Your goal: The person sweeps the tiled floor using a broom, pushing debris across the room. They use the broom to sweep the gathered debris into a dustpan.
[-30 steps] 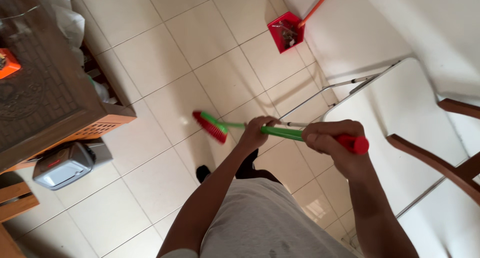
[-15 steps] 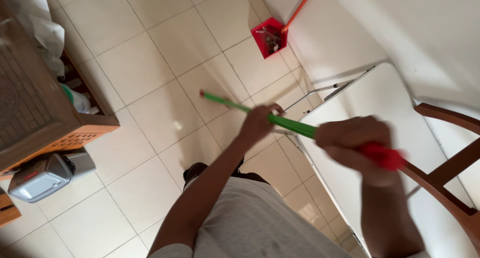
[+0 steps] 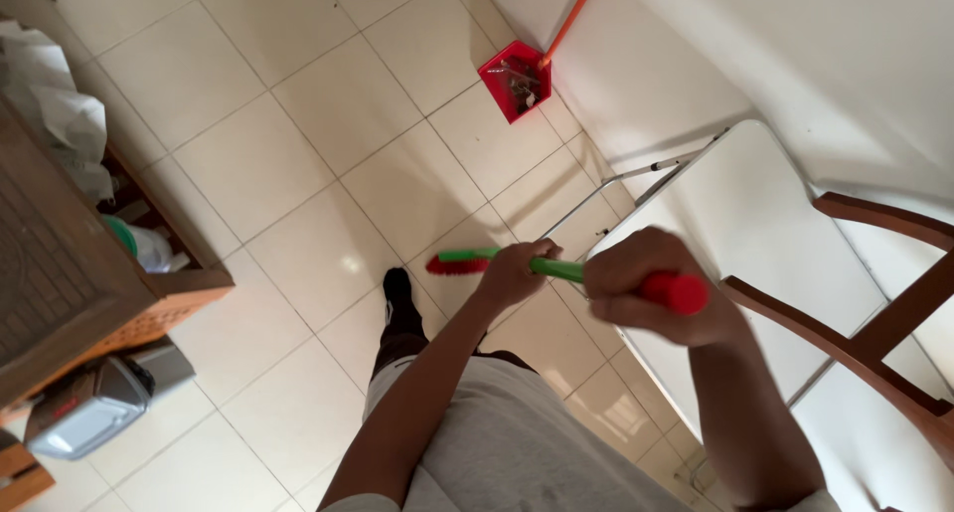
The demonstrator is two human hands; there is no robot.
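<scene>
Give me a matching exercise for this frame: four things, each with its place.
Things:
1. dustpan
2. left hand
3. right hand
4. grey appliance

Places:
A. on the broom's green shaft
B. on the floor under the wooden cabinet's edge
C. by the wall
D. at the broom's red end grip

Pairs: 1-C, 2-A, 3-D, 4-B

Glossy tile, plastic broom, dark wood.
The floor is smooth, shiny cream tile. The broom looks like glossy green plastic with a red plastic end and red bristles. The dustpan is red plastic. The cabinet and chair frame are brown wood; the shorts are matt grey cloth.
</scene>
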